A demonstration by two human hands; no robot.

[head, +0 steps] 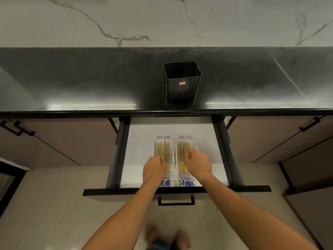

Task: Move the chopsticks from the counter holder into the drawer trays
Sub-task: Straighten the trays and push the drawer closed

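A dark square holder [182, 81] stands on the black counter [90, 83]; no chopsticks show above its rim. Below it the drawer [209, 134] is pulled out. Two clear trays lie side by side in it, the left tray [163, 141] and the right tray [186, 141]. Both hold wooden chopsticks [182, 150] with blue-and-white ends toward me. My left hand [154, 169] rests over the left tray with its fingers curled down onto the chopsticks. My right hand [197, 164] lies over the right tray the same way. What the fingers touch is hidden.
The drawer front [252, 188] with its black handle [176, 201] juts toward me. Closed cabinet doors [63, 141] flank the drawer on both sides. A marble wall [162, 20] rises behind the counter. My feet [167, 239] stand on the tiled floor below.
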